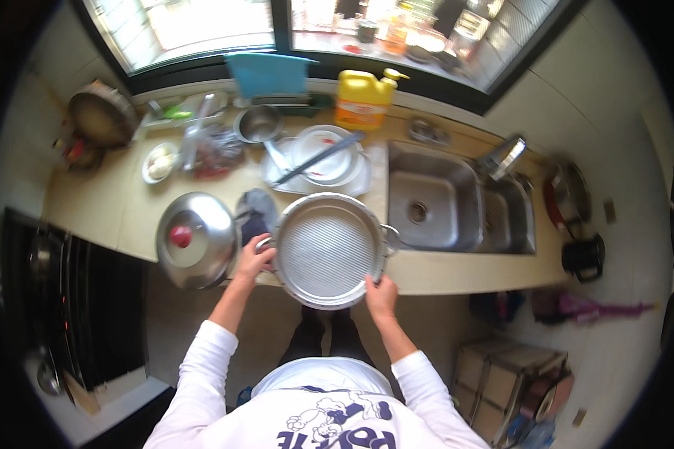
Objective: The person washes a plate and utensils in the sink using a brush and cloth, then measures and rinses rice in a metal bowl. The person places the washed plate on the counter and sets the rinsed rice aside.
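Observation:
A round metal steamer pan (330, 252) with a ridged or perforated base is between my hands, over the front edge of the counter. My left hand (255, 257) grips its left loop handle. My right hand (381, 291) holds the lower right rim, below the right loop handle. Just left of the pan lies a grey and dark cloth (256, 210), partly behind my left hand. A domed metal lid (202, 241) with a red knob rests farther left at the counter's edge. Beyond the pan, white plates (326, 154) are stacked with a long dark utensil across them.
A double steel sink (435, 207) with a faucet (502, 157) is at the right. A yellow pump jug (365, 101), a small saucepan (260, 123) and a white bowl (160, 163) stand along the back. A black stove (101, 314) is at the left, a black kettle (583, 257) at the far right.

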